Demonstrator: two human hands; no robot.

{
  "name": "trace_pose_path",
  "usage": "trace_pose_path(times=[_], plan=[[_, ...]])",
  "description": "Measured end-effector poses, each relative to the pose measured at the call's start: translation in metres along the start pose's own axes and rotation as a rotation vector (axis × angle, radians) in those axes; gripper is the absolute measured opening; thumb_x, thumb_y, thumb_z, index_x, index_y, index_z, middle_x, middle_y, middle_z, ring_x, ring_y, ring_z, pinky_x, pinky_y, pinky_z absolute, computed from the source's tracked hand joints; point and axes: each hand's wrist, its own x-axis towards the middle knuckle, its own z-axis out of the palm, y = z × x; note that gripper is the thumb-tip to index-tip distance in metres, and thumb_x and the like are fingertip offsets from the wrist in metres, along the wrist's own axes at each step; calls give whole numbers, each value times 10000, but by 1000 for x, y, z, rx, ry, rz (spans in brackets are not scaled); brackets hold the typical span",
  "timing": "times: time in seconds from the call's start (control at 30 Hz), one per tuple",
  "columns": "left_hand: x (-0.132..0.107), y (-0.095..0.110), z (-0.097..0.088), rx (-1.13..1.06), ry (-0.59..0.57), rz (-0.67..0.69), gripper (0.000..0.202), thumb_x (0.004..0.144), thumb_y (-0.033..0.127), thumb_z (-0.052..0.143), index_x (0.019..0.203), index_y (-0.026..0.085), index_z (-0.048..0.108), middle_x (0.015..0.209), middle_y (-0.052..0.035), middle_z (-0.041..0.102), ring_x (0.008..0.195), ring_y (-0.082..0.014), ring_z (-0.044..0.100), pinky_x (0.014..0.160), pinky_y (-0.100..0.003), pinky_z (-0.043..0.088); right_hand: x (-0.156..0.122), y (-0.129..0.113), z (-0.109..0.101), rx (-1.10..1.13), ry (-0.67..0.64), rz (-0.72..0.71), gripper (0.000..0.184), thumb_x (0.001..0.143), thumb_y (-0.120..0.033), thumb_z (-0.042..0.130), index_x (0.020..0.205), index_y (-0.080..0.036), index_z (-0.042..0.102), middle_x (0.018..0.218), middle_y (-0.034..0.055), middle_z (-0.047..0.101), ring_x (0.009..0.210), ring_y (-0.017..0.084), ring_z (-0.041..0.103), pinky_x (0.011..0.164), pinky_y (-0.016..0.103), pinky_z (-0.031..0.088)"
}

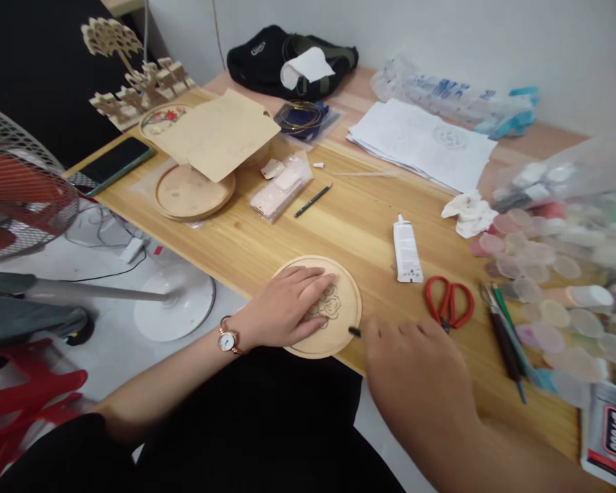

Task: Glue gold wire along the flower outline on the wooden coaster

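Observation:
My left hand (282, 308) lies flat on a round wooden disc (343, 308), pressing it to the pine tabletop (339, 233). A flower outline (324, 306) is drawn on the disc, partly under my fingertips. My right hand (415, 373) is blurred, just right of the disc, and grips a thin dark pen whose tip (354, 332) shows near the disc's lower right rim. Most of the pen is hidden by my fingers. A wristwatch (227, 340) sits on my left wrist.
Red-handled scissors (449, 302), a white glue tube (407, 251), several pens and translucent resin discs lie right of the disc. Back left are a second wooden disc (195, 193), a smartphone (113, 166) and papers. A fan (20, 185) stands beyond the table's left edge.

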Motion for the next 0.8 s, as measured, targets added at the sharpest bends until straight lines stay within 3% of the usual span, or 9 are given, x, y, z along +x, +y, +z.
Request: trace_pose_path(times=[0.13, 0.2, 0.27, 0.33, 0.4, 0.53, 0.8], plan=[[0, 1, 0, 8, -7, -1, 561, 927, 446, 470, 1364, 107, 381, 1293, -183, 566, 1244, -292, 509, 1052, -463, 415, -20, -15, 8, 75, -288, -600, 155, 773, -109, 561, 776, -201, 686, 610, 74, 666, 524, 192, 586, 560, 338, 363], [-1, 1, 0, 3, 1, 4, 565, 932, 472, 456, 1369, 122, 382, 1292, -175, 568, 1239, -292, 510, 1050, -468, 410, -20, -26, 16, 99, -411, -723, 94, 771, -143, 612, 738, -201, 678, 589, 58, 664, 515, 185, 589, 598, 347, 396], [0, 0, 0, -5, 12, 16, 585, 930, 498, 454, 1376, 126, 380, 1288, -173, 570, 1236, -295, 510, 1048, -470, 407, -16, -37, 24, 90, -460, -694, 25, 727, -196, 694, 717, -189, 672, 626, 67, 676, 551, 193, 612, 630, 356, 420], [0, -1, 0, -13, 14, 29, 606, 924, 516, 462, 1377, 122, 384, 1287, -173, 572, 1238, -300, 507, 1046, -470, 406, -10, -47, 33, 44, -452, -602, 87, 684, -211, 739, 726, -172, 673, 686, 84, 685, 590, 207, 628, 626, 356, 428], [0, -1, 1, -21, 10, 43, 613, 920, 522, 468, 1372, 115, 394, 1295, -172, 571, 1244, -304, 502, 1043, -472, 406, -7, -57, 42, -18, -415, -508, 22, 728, -147, 674, 749, -149, 679, 707, 100, 673, 605, 219, 629, 598, 351, 419], [0, -3, 2, -14, 3, 59, 606, 923, 528, 464, 1373, 125, 409, 1316, -164, 566, 1260, -310, 489, 1043, -483, 401, -7, -71, 58, -51, -345, -395, 182, 799, -48, 500, 759, -108, 666, 774, 153, 658, 661, 240, 630, 573, 337, 389], [1, -3, 2, 2, -17, 66, 564, 925, 541, 454, 1295, 121, 516, 1301, -156, 583, 1256, -315, 490, 1044, -492, 396, -4, -74, 68, -1, -281, -332, 222, 771, 10, 461, 734, -118, 638, 748, 135, 649, 630, 201, 593, 554, 300, 367]])
